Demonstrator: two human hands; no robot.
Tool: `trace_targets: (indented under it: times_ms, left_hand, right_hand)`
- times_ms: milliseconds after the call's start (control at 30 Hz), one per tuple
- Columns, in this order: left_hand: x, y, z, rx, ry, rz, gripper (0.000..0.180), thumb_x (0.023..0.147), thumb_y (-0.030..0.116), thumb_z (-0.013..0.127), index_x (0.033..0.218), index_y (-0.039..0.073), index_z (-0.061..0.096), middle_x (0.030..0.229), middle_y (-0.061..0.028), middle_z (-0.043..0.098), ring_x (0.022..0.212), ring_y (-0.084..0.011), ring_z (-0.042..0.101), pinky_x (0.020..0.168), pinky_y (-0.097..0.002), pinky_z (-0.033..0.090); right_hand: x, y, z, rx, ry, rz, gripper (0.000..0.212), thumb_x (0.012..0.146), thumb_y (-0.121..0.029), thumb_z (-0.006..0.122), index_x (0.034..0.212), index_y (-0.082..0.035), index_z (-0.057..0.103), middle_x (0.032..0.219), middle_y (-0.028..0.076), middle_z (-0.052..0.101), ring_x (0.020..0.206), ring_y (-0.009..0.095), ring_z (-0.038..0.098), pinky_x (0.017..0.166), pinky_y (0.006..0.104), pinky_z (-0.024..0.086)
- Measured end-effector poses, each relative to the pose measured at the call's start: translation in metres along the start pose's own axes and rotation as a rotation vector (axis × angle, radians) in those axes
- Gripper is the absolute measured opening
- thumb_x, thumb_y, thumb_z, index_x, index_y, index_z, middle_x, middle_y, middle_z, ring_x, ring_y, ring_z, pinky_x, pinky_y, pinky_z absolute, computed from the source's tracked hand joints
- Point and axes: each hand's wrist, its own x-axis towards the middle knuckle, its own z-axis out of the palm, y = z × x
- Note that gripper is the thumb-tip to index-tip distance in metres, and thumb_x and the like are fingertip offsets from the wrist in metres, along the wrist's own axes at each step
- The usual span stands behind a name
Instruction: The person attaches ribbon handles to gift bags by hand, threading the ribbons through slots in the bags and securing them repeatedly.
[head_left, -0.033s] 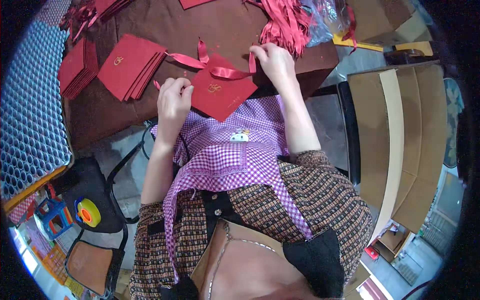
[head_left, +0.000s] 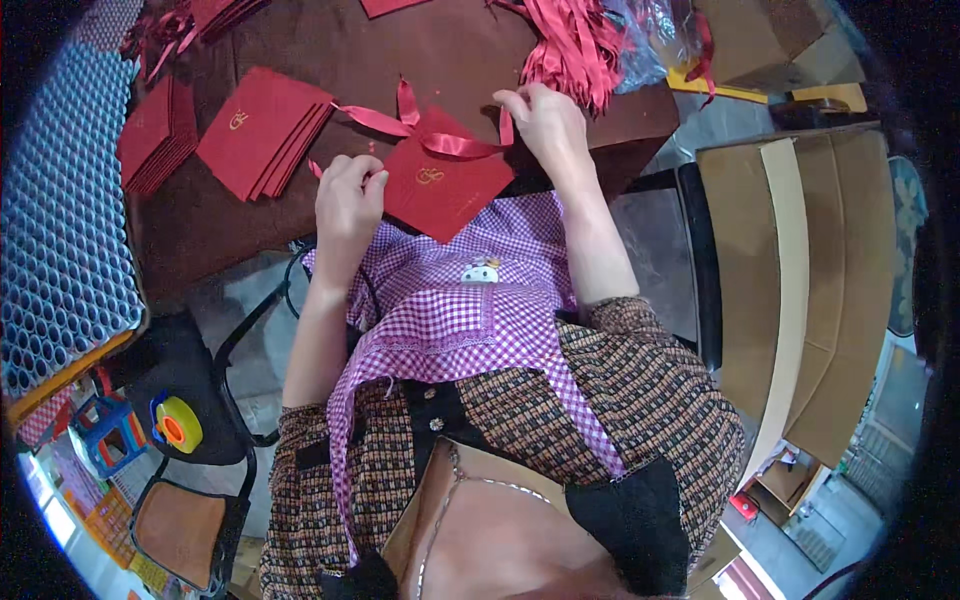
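Worktop: brown-covered worktop, its near edge facing the person, its near right corner exposed.
Carton: large brown cardboard carton, off the worktop, beyond its near right corner.
Apron: purple-and-white checked apron with a small white animal figure, worn by the person, below the near edge.
Ribbon bundle: heap of loose red ribbons, on the worktop close to its right edge.
Larger stack: several red cards, fanned, left of the hands, between them and the left edge.
Smaller stack: further red cards, just beside the left edge.
Work item: single red card between the hands at the near edge, set cornerwise, lower corner over the apron.
Right hand: right hand right of the card, thumb and forefinger pinching the ribbon.
Left hand: left hand beside the card's left corner, fingers curled; whether it grips anything cannot be told.
Ribbon: glossy red ribbon across the card's upper part, rising to the right fingertips.
Emblem: gold emblem near the card's middle.
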Motion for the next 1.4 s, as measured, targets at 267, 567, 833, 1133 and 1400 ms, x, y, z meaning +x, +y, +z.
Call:
trace_targets:
  times_ms: [267, 567, 833, 1133, 1400]
  left_hand:
    - [0.01, -0.012, 0.001, -0.066, -0.033, -0.076, 0.011, 0.077, 0.011, 0.063, 0.079, 0.001, 0.061, 0.076, -0.0141, 0.057, 0.075, -0.0305, 0.057, 0.07, -0.0385, 0.046]
    - [0.041, -0.016, 0.013, -0.189, -0.057, -0.247, 0.022, 0.076, 0.018, 0.064, 0.087, -0.001, 0.066, 0.083, -0.0169, 0.066, 0.079, -0.0283, 0.064, 0.074, -0.0356, 0.049]
    - [0.041, -0.022, 0.017, -0.214, -0.141, -0.297, 0.021, 0.081, 0.013, 0.064, 0.093, -0.004, 0.065, 0.084, -0.0101, 0.067, 0.078, -0.0136, 0.061, 0.072, -0.0277, 0.048]
    - [0.039, -0.022, 0.002, -0.243, -0.235, -0.215, 0.026, 0.081, 0.009, 0.061, 0.103, -0.004, 0.064, 0.09, -0.006, 0.066, 0.08, -0.0109, 0.058, 0.074, -0.0252, 0.047]
    - [0.03, -0.02, 0.009, -0.349, -0.262, -0.318, 0.031, 0.077, 0.002, 0.064, 0.107, -0.004, 0.062, 0.082, 0.0, 0.06, 0.072, -0.0061, 0.052, 0.069, -0.0216, 0.046]
  right_hand:
    - [0.017, 0.013, 0.016, 0.046, 0.112, -0.261, 0.022, 0.083, -0.021, 0.062, 0.091, -0.001, 0.063, 0.083, 0.02, 0.064, 0.082, 0.034, 0.064, 0.069, 0.0403, 0.05]
    - [-0.016, -0.053, -0.02, 0.723, -0.181, -0.574, 0.017, 0.083, 0.0, 0.06, 0.099, 0.001, 0.059, 0.088, 0.006, 0.063, 0.082, 0.013, 0.061, 0.073, 0.025, 0.049]
    - [-0.028, -0.044, 0.053, 0.17, -0.145, -0.752, 0.011, 0.08, -0.009, 0.062, 0.089, -0.003, 0.058, 0.083, 0.013, 0.057, 0.081, 0.031, 0.056, 0.072, 0.0404, 0.044]
    - [-0.022, -0.036, 0.065, 0.14, -0.098, -0.764, 0.01, 0.08, -0.009, 0.061, 0.083, -0.004, 0.054, 0.081, 0.013, 0.057, 0.079, 0.031, 0.055, 0.071, 0.0409, 0.042]
    - [-0.023, -0.034, 0.071, 0.151, -0.095, -0.756, 0.012, 0.08, -0.013, 0.061, 0.083, -0.004, 0.054, 0.079, 0.012, 0.057, 0.079, 0.03, 0.055, 0.072, 0.0407, 0.041]
